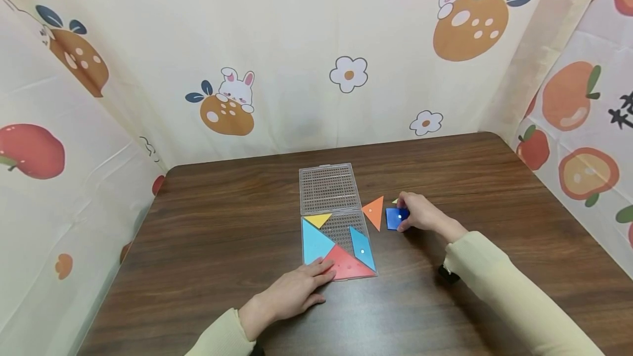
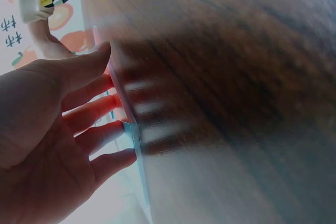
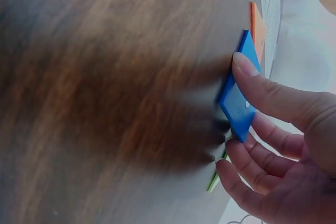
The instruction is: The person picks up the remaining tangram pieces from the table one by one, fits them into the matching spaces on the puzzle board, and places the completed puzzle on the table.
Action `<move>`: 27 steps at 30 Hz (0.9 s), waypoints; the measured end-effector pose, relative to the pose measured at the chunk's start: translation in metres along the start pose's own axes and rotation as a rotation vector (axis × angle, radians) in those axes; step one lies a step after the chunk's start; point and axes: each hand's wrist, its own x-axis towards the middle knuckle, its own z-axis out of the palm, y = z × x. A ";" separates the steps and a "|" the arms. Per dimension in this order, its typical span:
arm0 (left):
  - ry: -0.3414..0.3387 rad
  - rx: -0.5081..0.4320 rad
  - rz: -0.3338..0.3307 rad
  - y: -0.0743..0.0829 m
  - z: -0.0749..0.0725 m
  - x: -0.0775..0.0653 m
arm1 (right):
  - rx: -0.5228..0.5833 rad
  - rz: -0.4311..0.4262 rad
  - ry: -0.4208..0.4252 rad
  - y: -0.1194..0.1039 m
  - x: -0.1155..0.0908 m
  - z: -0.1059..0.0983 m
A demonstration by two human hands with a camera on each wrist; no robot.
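Note:
A clear hinged tangram case (image 1: 330, 190) lies unfolded on the table. Its near half holds a yellow triangle (image 1: 317, 219), a light blue triangle (image 1: 315, 243), a red triangle (image 1: 348, 263) and a blue parallelogram (image 1: 362, 249). My left hand (image 1: 292, 293) rests its fingertips on the near left edge, touching the red and light blue triangles. To the right, my right hand (image 1: 420, 214) pinches a blue square (image 3: 239, 98) between thumb and fingers; the square is at the tabletop. Between case and square lies an orange triangle (image 1: 374, 212). Mostly hidden behind the right fingers is a green piece (image 3: 212, 182).
The brown wood-grain table (image 1: 222, 224) carries the case and loose pieces. A cream curtain (image 1: 296, 26) with printed rabbits and fruit hangs along its back edge, and printed cloth (image 1: 583, 26) stands at the right side.

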 end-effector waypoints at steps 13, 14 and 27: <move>-0.018 -0.010 -0.009 -0.001 0.000 0.001 | 0.063 -0.004 0.073 -0.002 -0.005 -0.004; -0.018 -0.010 -0.010 -0.001 0.000 0.001 | 0.066 -0.004 0.081 -0.003 -0.005 -0.005; -0.030 -0.020 -0.020 -0.001 0.000 0.001 | 0.032 -0.077 0.155 -0.004 -0.009 -0.010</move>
